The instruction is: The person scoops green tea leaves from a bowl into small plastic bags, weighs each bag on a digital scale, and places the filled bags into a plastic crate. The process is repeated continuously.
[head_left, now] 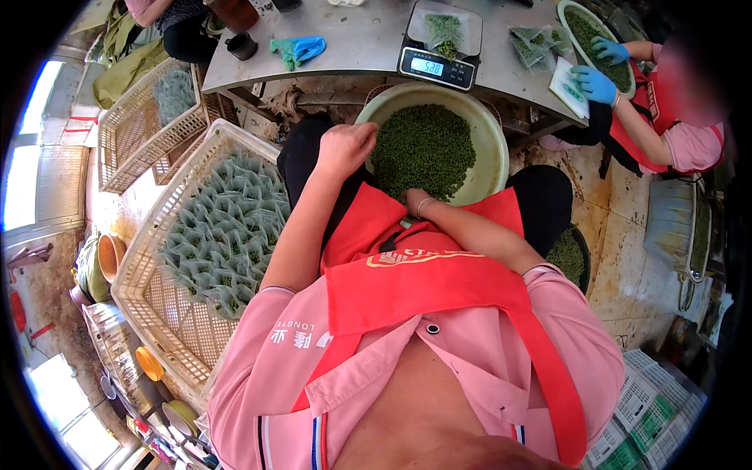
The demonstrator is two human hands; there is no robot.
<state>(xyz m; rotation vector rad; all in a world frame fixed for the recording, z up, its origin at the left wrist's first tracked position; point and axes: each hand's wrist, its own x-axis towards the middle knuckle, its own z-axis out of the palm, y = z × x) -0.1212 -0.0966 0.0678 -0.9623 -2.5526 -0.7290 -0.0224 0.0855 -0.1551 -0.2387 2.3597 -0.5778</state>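
Note:
A large pale green basin [492, 149] sits between my knees, filled with small round green berries [427, 149] that look like green peppercorns. My left hand [347, 149] is closed at the basin's left rim, with the fingers curled toward it. At the near rim my right hand [415, 200] is curled, its fingertips partly hidden against the basin and berries. Beyond the basin a digital scale [437, 69] on the metal table carries a clear bag of green berries [444, 31].
To my left stands a plastic crate [168, 313] with many filled bags [227, 227]; another crate [125, 149] lies behind it. A blue glove [310, 48] rests on the metal table [352, 39]. At right, a co-worker's gloved hands [597, 83] are near another basin [565, 17]. A dark tub [583, 251] of berries stands by my right knee.

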